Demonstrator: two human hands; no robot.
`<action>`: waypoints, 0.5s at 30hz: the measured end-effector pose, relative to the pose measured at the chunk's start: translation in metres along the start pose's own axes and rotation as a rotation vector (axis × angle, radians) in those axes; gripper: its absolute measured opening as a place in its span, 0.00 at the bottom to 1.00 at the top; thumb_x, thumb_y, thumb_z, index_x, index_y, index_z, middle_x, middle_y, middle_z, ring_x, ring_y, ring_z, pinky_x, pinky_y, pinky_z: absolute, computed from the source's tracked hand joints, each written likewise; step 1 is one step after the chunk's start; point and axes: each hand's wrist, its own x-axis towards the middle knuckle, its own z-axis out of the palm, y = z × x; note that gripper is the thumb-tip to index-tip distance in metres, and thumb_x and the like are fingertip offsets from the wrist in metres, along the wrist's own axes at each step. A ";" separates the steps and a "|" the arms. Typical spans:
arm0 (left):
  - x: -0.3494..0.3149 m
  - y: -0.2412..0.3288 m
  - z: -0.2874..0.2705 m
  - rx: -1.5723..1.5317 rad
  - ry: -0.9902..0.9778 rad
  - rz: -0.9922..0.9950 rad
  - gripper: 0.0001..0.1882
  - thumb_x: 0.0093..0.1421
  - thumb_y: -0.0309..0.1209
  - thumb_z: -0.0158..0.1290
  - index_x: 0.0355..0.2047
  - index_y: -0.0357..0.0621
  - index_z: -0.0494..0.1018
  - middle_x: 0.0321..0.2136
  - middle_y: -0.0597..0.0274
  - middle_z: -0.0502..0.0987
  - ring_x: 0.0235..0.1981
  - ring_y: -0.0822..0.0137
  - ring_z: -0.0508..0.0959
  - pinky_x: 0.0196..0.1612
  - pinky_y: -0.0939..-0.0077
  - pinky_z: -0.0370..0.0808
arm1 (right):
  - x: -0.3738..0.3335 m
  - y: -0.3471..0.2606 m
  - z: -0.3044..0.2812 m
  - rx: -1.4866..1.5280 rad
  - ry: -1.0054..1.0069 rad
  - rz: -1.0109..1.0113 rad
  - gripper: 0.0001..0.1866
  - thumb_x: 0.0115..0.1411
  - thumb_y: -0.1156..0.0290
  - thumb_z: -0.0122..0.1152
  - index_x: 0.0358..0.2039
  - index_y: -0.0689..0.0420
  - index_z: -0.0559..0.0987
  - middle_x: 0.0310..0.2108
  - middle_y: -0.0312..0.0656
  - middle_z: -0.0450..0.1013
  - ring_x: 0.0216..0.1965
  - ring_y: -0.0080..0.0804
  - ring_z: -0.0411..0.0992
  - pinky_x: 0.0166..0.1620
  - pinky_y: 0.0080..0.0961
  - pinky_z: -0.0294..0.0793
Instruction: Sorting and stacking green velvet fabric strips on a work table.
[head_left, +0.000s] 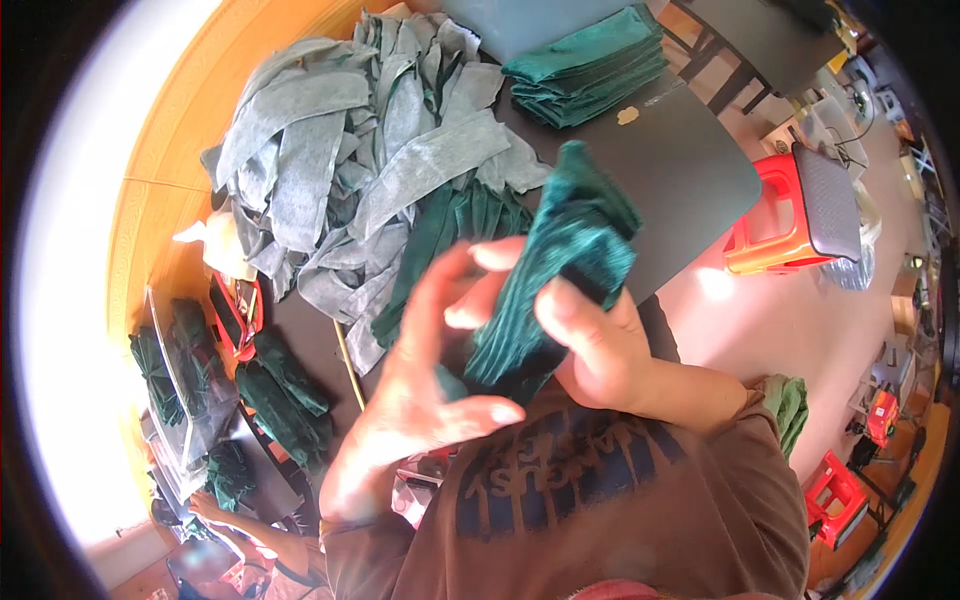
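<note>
A folded bundle of green velvet strips (560,270) is held up in front of my chest, slightly blurred. My right hand (600,345) grips it from the right, thumb pressed on its near face. Around the bundle's lower left end curves my left hand (400,390), its thumb below and fingertips against the side. Past my hands, a big heap of grey-backed strips (310,150) covers the dark table (690,150). Some green velvet strips (430,250) lie at the heap's near edge. Farther back is a neat stack of green velvet pieces (590,65).
Dark green bundles (285,400) lie at the left by a red container (238,315). Another person's hand (210,508) reaches among green pieces at lower left. Beyond the table's right edge stands a red stool (775,215) with a dark top. A second red stool (838,498) is at lower right.
</note>
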 end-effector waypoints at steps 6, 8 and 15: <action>0.005 0.002 0.005 -0.024 -0.004 -0.299 0.41 0.52 0.23 0.60 0.64 0.38 0.53 0.53 0.54 0.67 0.56 0.66 0.66 0.59 0.73 0.61 | 0.001 -0.007 -0.014 0.065 0.185 -0.053 0.27 0.69 0.52 0.38 0.58 0.61 0.64 0.45 0.48 0.73 0.50 0.42 0.71 0.57 0.43 0.67; 0.010 0.006 0.007 0.015 -0.023 -0.261 0.34 0.55 0.22 0.57 0.61 0.38 0.57 0.52 0.57 0.69 0.54 0.69 0.68 0.57 0.75 0.63 | 0.004 -0.014 -0.022 0.001 0.264 -0.106 0.28 0.69 0.50 0.36 0.58 0.60 0.65 0.52 0.46 0.69 0.55 0.39 0.66 0.59 0.41 0.63; 0.030 0.017 0.005 -0.103 0.017 -0.160 0.28 0.59 0.21 0.55 0.59 0.39 0.60 0.52 0.60 0.68 0.54 0.71 0.67 0.57 0.77 0.62 | 0.017 -0.047 -0.050 -0.067 0.397 -0.090 0.23 0.65 0.61 0.50 0.56 0.61 0.67 0.49 0.38 0.70 0.48 0.26 0.69 0.53 0.29 0.68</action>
